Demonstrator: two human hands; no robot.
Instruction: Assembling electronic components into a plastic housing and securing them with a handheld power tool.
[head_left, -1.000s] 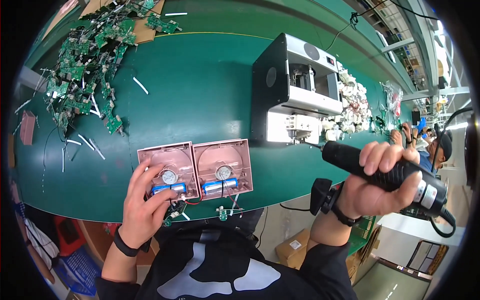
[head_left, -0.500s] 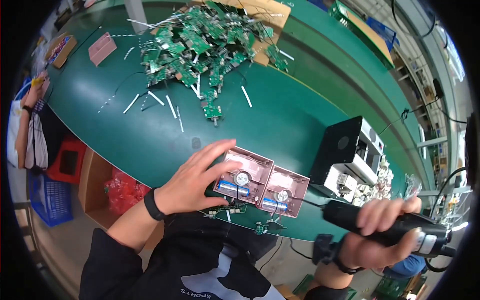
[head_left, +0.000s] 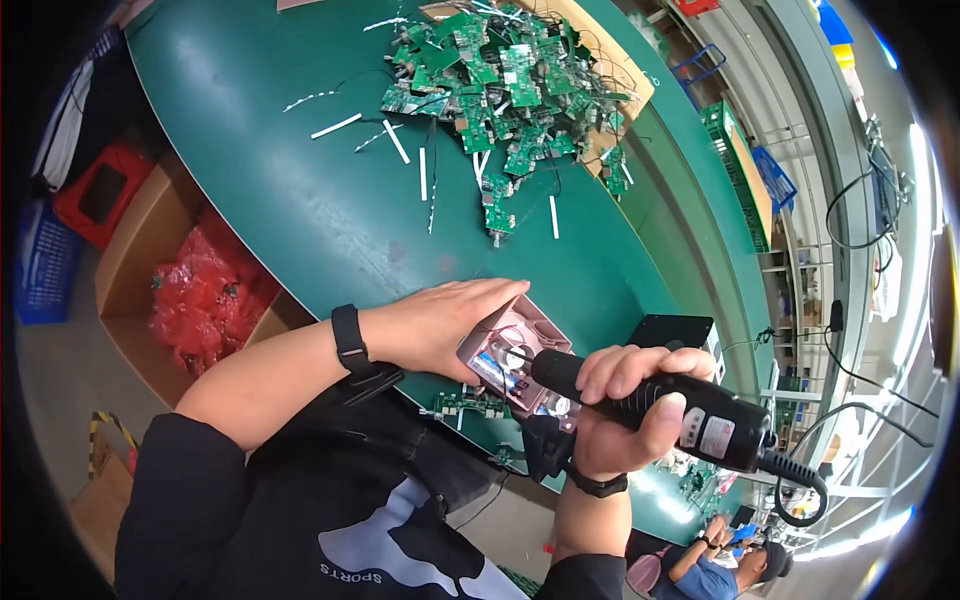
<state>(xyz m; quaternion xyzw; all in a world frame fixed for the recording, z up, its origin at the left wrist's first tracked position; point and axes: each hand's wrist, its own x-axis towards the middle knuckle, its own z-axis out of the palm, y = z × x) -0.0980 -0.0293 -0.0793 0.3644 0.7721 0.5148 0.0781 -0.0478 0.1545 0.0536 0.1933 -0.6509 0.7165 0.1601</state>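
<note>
My right hand (head_left: 630, 405) is wrapped round a black electric screwdriver (head_left: 738, 412), its nose angled down to the left over a pink plastic housing (head_left: 548, 325). The bit reaches into the housing, beside a round metal part. A blue battery (head_left: 492, 369) and wires also show inside. My left hand (head_left: 450, 322) grips the housing at its left side, fingers along the far edge. A second compartment of the housing is mostly hidden behind the screwdriver and right hand. Small green circuit boards (head_left: 470, 405) lie by the table's near edge, next to the housing.
A big heap of green circuit boards (head_left: 520, 75) with wires covers the table's far part. White strips (head_left: 422, 175) are scattered before it. A cardboard box (head_left: 130, 270) with red plastic bags stands at lower left. Another person (head_left: 715, 570) is at lower right.
The screwdriver has moved left, from beside the housing to over it, with its bit now inside. My left hand has closed in on the housing's side, and the housing is tilted. The view has shifted.
</note>
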